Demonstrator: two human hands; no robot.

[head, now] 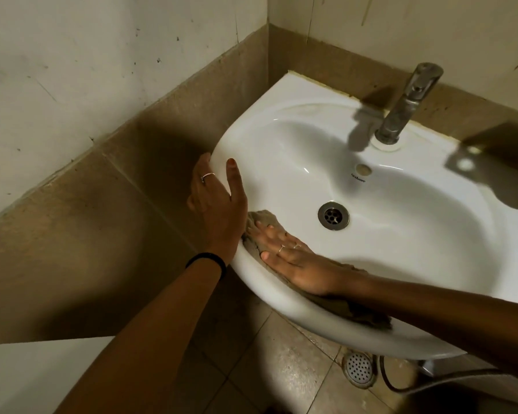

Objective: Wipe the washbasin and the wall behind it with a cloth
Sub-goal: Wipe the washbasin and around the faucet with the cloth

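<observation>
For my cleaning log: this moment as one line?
right hand presses cloth flat on washbasin front rim | left hand steadies left rim

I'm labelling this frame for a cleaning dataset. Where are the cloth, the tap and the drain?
cloth [259, 221]: head view, bare fold beyond the fingertips.
tap [401, 110]: head view, middle of the metal body.
drain [333, 216]: head view, centre of the strainer.
</observation>
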